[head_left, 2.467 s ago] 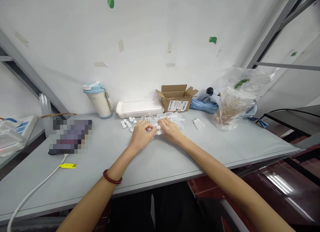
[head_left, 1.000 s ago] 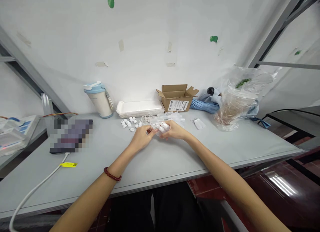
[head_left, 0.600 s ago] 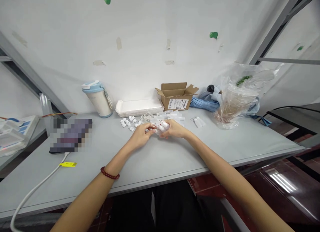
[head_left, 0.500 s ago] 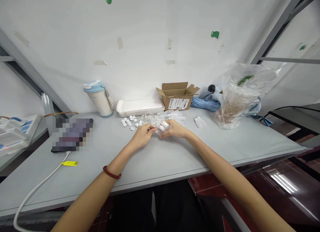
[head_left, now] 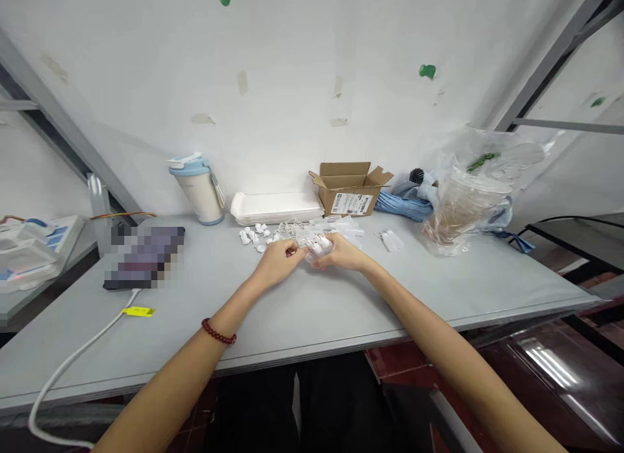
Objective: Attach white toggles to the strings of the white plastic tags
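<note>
My right hand (head_left: pixel 345 253) is wrapped around a bunch of small white plastic pieces (head_left: pixel 320 245), with thin strings or wires at their ends. Against the left side of this bunch, my left hand (head_left: pixel 279 263) has thumb and forefinger pinched together; what lies between the fingertips is too small to make out. Loose white caps (head_left: pixel 253 234) are scattered just behind my left hand. A tangle of pale strings (head_left: pixel 291 228) lies beyond both hands, beside several clear plastic pieces (head_left: pixel 348 224). To the right rest a few more white, tube-like pieces (head_left: pixel 390 240).
Along the wall stand a blue-lidded tumbler (head_left: pixel 199 190), a stack of white trays (head_left: pixel 277 206), an open cardboard box (head_left: pixel 348 194) and a plastic-bagged cup (head_left: pixel 468 206). Blue fabric (head_left: pixel 407 203) lies between box and bag. A phone (head_left: pixel 146 258) with a white cable (head_left: pixel 80 355) is at left.
My left hand's fingers have shifted slightly at the bunch, thumb and forefinger staying pinched. My right hand keeps its hold. The whole view has turned a little.
</note>
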Demonstrator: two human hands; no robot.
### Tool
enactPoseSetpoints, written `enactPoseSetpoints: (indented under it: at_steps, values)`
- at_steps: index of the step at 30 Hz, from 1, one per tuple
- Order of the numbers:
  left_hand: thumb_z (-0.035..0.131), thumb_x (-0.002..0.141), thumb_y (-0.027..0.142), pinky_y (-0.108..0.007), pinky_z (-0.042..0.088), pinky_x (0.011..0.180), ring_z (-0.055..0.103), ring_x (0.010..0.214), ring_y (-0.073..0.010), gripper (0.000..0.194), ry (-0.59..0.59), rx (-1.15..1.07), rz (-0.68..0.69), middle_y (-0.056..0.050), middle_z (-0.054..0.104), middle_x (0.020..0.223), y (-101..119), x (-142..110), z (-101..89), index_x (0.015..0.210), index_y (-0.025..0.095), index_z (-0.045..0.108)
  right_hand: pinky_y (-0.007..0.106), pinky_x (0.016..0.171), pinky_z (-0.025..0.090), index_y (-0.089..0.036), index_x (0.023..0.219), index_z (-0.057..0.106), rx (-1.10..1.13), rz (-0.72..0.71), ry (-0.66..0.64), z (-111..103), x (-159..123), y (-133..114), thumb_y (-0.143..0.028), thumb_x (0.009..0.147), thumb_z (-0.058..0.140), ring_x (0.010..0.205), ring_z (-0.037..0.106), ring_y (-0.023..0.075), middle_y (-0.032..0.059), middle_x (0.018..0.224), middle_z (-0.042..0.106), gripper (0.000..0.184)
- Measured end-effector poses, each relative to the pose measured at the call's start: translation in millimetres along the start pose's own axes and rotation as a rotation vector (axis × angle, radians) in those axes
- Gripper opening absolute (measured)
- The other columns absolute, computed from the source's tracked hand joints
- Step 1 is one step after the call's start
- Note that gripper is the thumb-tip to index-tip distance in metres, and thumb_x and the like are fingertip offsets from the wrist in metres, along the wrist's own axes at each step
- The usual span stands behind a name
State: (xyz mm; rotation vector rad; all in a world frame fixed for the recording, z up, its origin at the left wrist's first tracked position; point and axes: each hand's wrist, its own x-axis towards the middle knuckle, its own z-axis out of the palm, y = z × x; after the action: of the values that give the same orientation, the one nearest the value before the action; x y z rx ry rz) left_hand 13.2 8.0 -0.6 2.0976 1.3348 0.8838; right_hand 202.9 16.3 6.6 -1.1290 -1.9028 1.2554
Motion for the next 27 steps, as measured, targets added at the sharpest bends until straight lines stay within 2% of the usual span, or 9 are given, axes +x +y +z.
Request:
enactPoseSetpoints:
  at_steps: [5, 8, 11, 13, 16, 19, 22, 25, 27]
  values:
    - [0.053, 0.079, 0.039, -0.027, 0.042, 0.067, 0.056, 0.083, -0.0184, 0.027, -0.065, -0.042, 0.143, -0.006, 0.066, 0.098, 2, -1, -5.5, 0.090, 0.017, 0.063, 0.024, 0.055, 0.044, -0.015, 0.075, 0.055, 0.024, -0.010, 0.005, 0, -2, -2, -0.029, 0.055, 0.073, 0.056, 0.056, 0.0122, -0.0026, 0.065, 0.059, 0.030]
    - [0.051, 0.079, 0.039, -0.028, 0.039, 0.064, 0.052, 0.070, -0.0165, 0.026, 0.010, 0.010, 0.100, -0.003, 0.063, 0.077, 3, 0, -4.1, 0.071, 0.016, 0.060, 0.024, 0.055, 0.042, -0.016, 0.076, 0.055, -0.026, -0.025, 0.008, 1, -2, -1, -0.028, 0.057, 0.070, 0.057, 0.055, 0.0124, -0.0031, 0.063, 0.058, 0.028]
    - [0.053, 0.076, 0.039, -0.027, 0.036, 0.058, 0.045, 0.058, -0.0134, 0.031, 0.098, -0.079, -0.075, 0.000, 0.052, 0.057, 2, 2, -1.7, 0.054, 0.016, 0.051, 0.024, 0.059, 0.040, -0.015, 0.078, 0.056, -0.254, -0.129, 0.125, 2, 1, 4, -0.027, 0.059, 0.067, 0.063, 0.054, 0.0135, -0.0019, 0.067, 0.059, 0.025]
    - [0.056, 0.072, 0.038, -0.026, 0.037, 0.055, 0.046, 0.058, -0.0128, 0.029, 0.148, -0.343, -0.246, 0.000, 0.052, 0.058, 3, 4, -3.0, 0.055, 0.016, 0.051, 0.025, 0.063, 0.040, -0.016, 0.082, 0.057, -0.415, -0.218, 0.235, 2, 3, 8, -0.026, 0.061, 0.064, 0.068, 0.054, 0.0147, 0.0001, 0.073, 0.061, 0.024]
    - [0.057, 0.070, 0.032, -0.024, 0.043, 0.054, 0.053, 0.062, -0.0124, 0.019, 0.226, -0.908, -0.494, -0.004, 0.059, 0.070, 3, 7, -10.1, 0.067, 0.014, 0.054, 0.027, 0.068, 0.041, -0.016, 0.094, 0.056, -0.527, -0.283, 0.375, 3, 6, 16, -0.024, 0.067, 0.058, 0.075, 0.057, 0.0172, 0.0043, 0.084, 0.064, 0.029]
    - [0.057, 0.065, 0.022, -0.020, 0.043, 0.051, 0.052, 0.057, -0.0093, 0.011, 0.229, -1.216, -0.568, -0.004, 0.058, 0.070, 3, 7, -16.7, 0.070, 0.014, 0.054, 0.029, 0.070, 0.043, -0.016, 0.098, 0.054, -0.590, -0.294, 0.493, 4, 9, 23, -0.023, 0.069, 0.055, 0.080, 0.059, 0.0201, 0.0078, 0.091, 0.065, 0.029]
    - [0.064, 0.061, 0.020, -0.017, 0.030, 0.040, 0.037, 0.045, -0.0049, 0.013, 0.070, -1.150, -0.460, 0.004, 0.045, 0.057, 5, 4, -14.3, 0.068, 0.013, 0.055, 0.031, 0.070, 0.044, -0.016, 0.100, 0.051, -0.668, -0.300, 0.561, 7, 11, 29, -0.021, 0.071, 0.053, 0.082, 0.059, 0.0218, 0.0093, 0.094, 0.065, 0.029]
    - [0.071, 0.061, 0.028, -0.018, 0.022, 0.039, 0.027, 0.045, -0.0048, 0.021, -0.098, -0.838, -0.324, 0.007, 0.035, 0.053, 11, -2, -3.9, 0.071, 0.013, 0.060, 0.033, 0.072, 0.045, -0.014, 0.104, 0.049, -0.805, -0.319, 0.593, 11, 11, 29, -0.018, 0.074, 0.050, 0.087, 0.058, 0.0240, 0.0127, 0.097, 0.063, 0.030]
    - [0.069, 0.064, 0.036, -0.020, 0.023, 0.042, 0.028, 0.047, -0.0060, 0.024, -0.115, -0.629, -0.226, 0.007, 0.036, 0.053, 16, -5, 2.7, 0.070, 0.014, 0.060, 0.034, 0.072, 0.045, -0.012, 0.104, 0.049, -0.927, -0.334, 0.581, 15, 10, 27, -0.015, 0.076, 0.047, 0.089, 0.056, 0.0256, 0.0150, 0.097, 0.061, 0.029]
